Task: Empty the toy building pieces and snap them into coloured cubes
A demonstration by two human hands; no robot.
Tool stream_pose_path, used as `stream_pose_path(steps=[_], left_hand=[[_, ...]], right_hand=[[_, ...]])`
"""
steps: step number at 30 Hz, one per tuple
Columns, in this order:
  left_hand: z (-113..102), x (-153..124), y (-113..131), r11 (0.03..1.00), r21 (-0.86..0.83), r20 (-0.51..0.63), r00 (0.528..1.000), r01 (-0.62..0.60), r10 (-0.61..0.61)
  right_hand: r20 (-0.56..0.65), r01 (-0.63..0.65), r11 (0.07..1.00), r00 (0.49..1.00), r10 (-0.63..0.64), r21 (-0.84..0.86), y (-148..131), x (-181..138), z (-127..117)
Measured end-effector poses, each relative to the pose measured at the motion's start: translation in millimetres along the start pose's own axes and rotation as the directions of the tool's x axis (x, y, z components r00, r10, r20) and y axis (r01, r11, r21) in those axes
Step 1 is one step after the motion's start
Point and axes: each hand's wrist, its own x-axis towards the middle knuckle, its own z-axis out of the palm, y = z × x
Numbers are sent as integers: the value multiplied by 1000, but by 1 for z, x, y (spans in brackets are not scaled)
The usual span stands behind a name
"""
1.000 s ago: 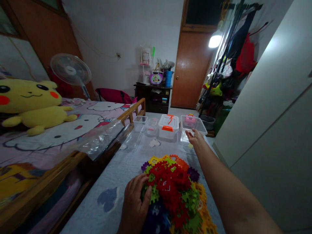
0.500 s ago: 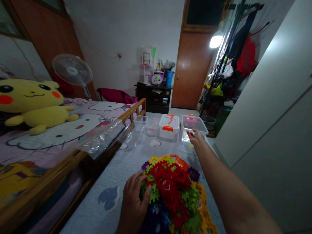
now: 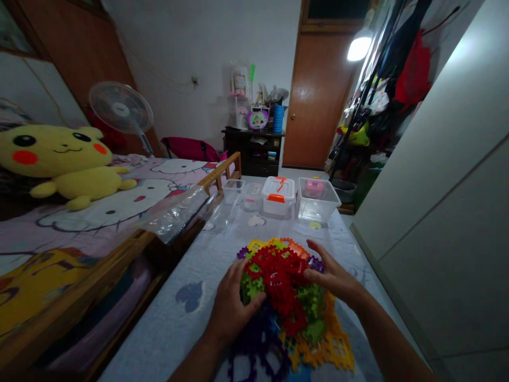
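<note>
A heap of plastic gear-shaped toy pieces (image 3: pixel 280 284) in red, green, yellow, orange and purple lies on the light blue sheet (image 3: pixel 159 339). Against the heap's left side rests my left hand (image 3: pixel 234 300), fingers spread and thumb lying over the green gears. My right hand (image 3: pixel 332 273) is at the upper right of the heap, its thumb apart from the fingers and close to the red pieces. Neither hand has a piece lifted. Dark blue pieces (image 3: pixel 258 339) and yellow lattice pieces (image 3: pixel 332 345) spread out at the near side.
Beyond the heap stand a clear open bin (image 3: pixel 318 204), a lidded box with orange latches (image 3: pixel 278 196) and smaller clear containers (image 3: pixel 251 197). A wooden bed rail (image 3: pixel 127 260) runs along the left. At right stands a white cabinet (image 3: pixel 437 212).
My right hand has come back from beside the clear bin to the right side of the heap. My left hand stays at the left side, and the view has shifted slightly.
</note>
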Motion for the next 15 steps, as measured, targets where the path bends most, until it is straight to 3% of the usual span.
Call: stream_pose_path(steps=[3,5,10,15], left_hand=[[-4,1,2,999,-8,34,999,-32,32],[-6,2,2,999,-17,47,998,-49,50],[-8,3,2,997,-23,80,994,-77,78],[-8,6,3,995,12,113,989,-95,93]], right_hand=[[208,144,980,972,-114,-137,5,-18,14],[263,208,951,954,-146,-228,6,-21,23],[278,303,849,941,-195,-432,8,-19,37],[248,400,815,914,-321,-419,8,-21,38]])
